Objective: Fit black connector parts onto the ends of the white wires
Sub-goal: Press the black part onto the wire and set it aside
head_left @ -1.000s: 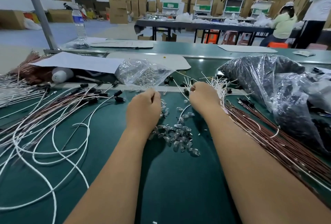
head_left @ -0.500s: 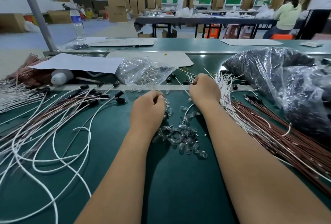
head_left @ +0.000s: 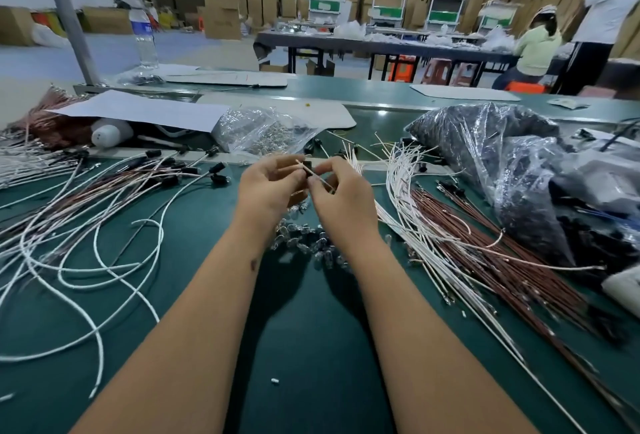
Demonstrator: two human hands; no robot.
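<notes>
Head camera looks down at a green table (head_left: 311,347). A heap of small clear parts (head_left: 308,243) lies under the wrists. White wires with black ends (head_left: 104,198) sprawl on the left. Brown wires (head_left: 502,260) and a dark plastic bag (head_left: 485,149) lie on the right. The left hand (head_left: 273,187) and right hand (head_left: 341,191) meet above the table. Both pinch one thin white wire (head_left: 313,172) with a black connector part (head_left: 307,170) on it. The wire slants from upper left down to lower right. The water bottle (head_left: 143,35) label is too blurry to read.
</notes>
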